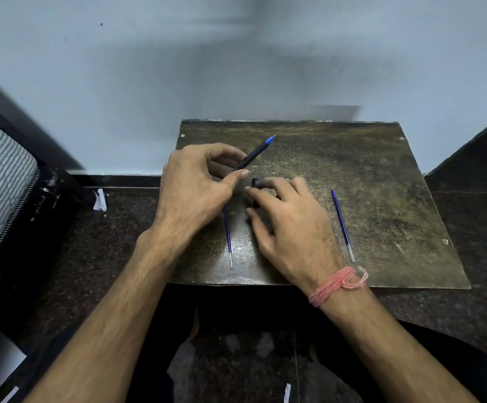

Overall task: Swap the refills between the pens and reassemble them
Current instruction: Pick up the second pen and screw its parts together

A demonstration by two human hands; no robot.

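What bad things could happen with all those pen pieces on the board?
The refill near the right side and the other refill by the left wrist look alike, so they may get mixed up. The right hand could nudge the small black part under its fingers and send it rolling off the board.

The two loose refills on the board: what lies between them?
In the head view, the right hand rests between the left refill and the right refill, its fingers on a dark pen part.

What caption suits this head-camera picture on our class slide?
Left hand holds a pen barrel; right hand covers a dark part on the board; two refills lie loose.
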